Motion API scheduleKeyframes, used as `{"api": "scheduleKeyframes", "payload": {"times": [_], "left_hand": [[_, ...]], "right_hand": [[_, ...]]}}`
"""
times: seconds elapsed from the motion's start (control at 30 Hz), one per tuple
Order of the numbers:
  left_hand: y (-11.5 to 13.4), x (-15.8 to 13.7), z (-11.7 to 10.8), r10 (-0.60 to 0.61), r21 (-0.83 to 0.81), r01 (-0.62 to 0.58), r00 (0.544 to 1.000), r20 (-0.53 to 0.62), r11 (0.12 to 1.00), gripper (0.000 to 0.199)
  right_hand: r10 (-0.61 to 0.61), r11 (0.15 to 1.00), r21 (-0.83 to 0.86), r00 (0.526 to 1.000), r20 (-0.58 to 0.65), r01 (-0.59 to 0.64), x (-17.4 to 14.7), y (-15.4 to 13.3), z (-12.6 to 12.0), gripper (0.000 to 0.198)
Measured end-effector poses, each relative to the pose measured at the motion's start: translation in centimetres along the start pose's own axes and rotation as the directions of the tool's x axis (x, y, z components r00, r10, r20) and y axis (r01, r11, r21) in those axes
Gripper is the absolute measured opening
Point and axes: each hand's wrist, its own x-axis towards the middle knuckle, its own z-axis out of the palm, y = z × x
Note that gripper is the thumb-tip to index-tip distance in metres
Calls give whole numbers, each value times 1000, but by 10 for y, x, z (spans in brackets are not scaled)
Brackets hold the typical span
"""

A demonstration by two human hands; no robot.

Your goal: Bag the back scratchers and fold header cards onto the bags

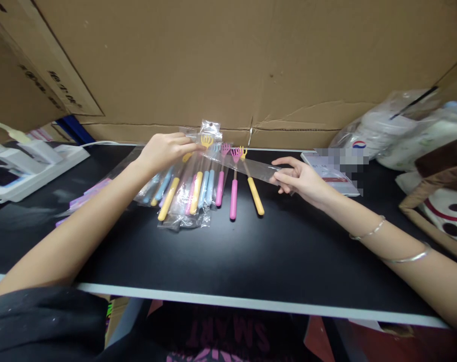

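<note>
A long clear plastic bag [251,167] stretches slantwise between my two hands, above several back scratchers. My right hand [301,181] pinches its right end between thumb and fingers. My left hand [166,151] is closed on the bag's other end, over the heads of the pile; its thumb is hidden. Just beside its fingertips is the yellow claw head [207,142] of a bagged back scratcher. A pink back scratcher [234,198] and a yellow back scratcher [255,196] lie unwrapped between my hands. Left of them, bagged yellow, blue and pink back scratchers [196,196] overlap in a pile.
Purple packaged items [88,193] lie beneath my left forearm. A white power strip [39,168] with plugs stands at the left. To the right are a flat printed packet [330,173], a bag of white cups [379,125] and a brown-and-white bag [447,211]. Cardboard [228,60] walls the back.
</note>
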Motion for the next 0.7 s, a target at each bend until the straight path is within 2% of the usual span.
{"api": "scheduleKeyframes", "payload": {"times": [0.2, 0.3, 0.4, 0.57, 0.7], "left_hand": [[-1, 5, -3, 67, -43, -66, 997, 25, 997, 37], [6, 10, -1, 145, -98, -141, 989, 41, 985, 55], [25, 16, -1, 218, -164, -211, 976, 26, 964, 67], [60, 21, -5, 288, -251, -272, 957, 28, 929, 56], [70, 20, -6, 265, -240, -249, 964, 36, 938, 49]], "right_hand": [[-35, 999, -34, 999, -8, 35, 3, 6, -5, 52], [-32, 996, -77, 999, 5, 32, 2, 7, -3, 51], [-11, 992, -125, 999, 44, 16, -2, 4, 4, 52], [-3, 989, -146, 996, 86, 16, -7, 2, 13, 52], [-8, 996, -86, 1000, 29, 10, -6, 3, 12, 51]]}}
